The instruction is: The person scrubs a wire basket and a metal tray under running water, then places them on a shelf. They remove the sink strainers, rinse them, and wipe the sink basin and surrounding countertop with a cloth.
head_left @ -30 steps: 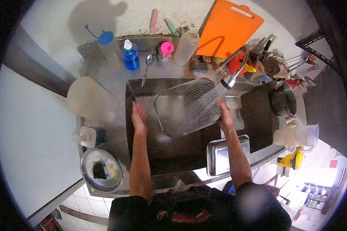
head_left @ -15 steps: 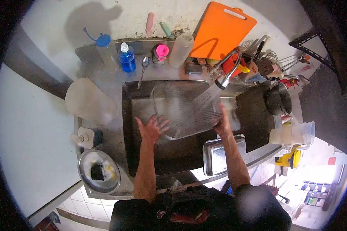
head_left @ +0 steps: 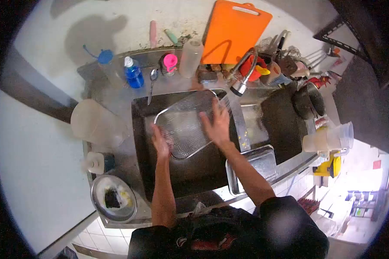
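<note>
A wire mesh rack (head_left: 186, 125) with a bright rim is tilted over the left basin of the sink (head_left: 145, 164). My left hand (head_left: 161, 141) is at its lower left edge, with the fingers partly behind the rim. Over the right part of the mesh is my right hand (head_left: 218, 123), its fingers spread and a little blurred. Just above and to the right, the faucet head (head_left: 238, 88) hangs from a curved hose, with faint spray beneath it.
Beside my right forearm lies a metal tray (head_left: 259, 166) on the sink's front edge. A round lid (head_left: 113, 198) with a dark sponge is at the lower left. Behind the sink stand a blue bottle (head_left: 134, 75) and an orange cutting board (head_left: 235, 32).
The rack has turned and tilted. My right hand has moved from its right edge onto the mesh, while my left hand has come against the left rim. The view has shifted slightly.
</note>
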Motion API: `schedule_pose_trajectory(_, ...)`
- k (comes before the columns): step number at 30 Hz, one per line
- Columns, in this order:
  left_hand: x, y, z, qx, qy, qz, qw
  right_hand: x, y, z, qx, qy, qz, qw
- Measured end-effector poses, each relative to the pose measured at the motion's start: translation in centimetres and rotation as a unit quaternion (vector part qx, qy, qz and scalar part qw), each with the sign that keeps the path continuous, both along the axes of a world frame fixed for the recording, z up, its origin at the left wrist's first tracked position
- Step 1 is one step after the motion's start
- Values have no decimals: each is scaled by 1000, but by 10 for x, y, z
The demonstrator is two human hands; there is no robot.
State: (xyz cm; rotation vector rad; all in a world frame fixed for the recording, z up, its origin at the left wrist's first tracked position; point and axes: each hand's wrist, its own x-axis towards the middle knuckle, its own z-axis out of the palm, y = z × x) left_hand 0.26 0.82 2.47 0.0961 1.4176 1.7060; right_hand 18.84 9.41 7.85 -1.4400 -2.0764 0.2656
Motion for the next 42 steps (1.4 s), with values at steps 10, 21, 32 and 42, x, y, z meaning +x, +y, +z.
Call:
schedule_pose_trajectory(10,-34,-20,10,-21,-147,-33,988,38,51,12,-378,157,-62,910)
schedule_pose_trajectory(21,17,-9,30,316,-394,-118,855,125,58,-10,-446,532,5,720)
schedule_pose_trajectory(32,29,-19,0,365,-451,-29,814,114,50,7,-490,527,0,695)
schedule_pose_trajectory(42,31,-22,31,388,-351,-145,840,92,37,13,-449,586,-8,674)
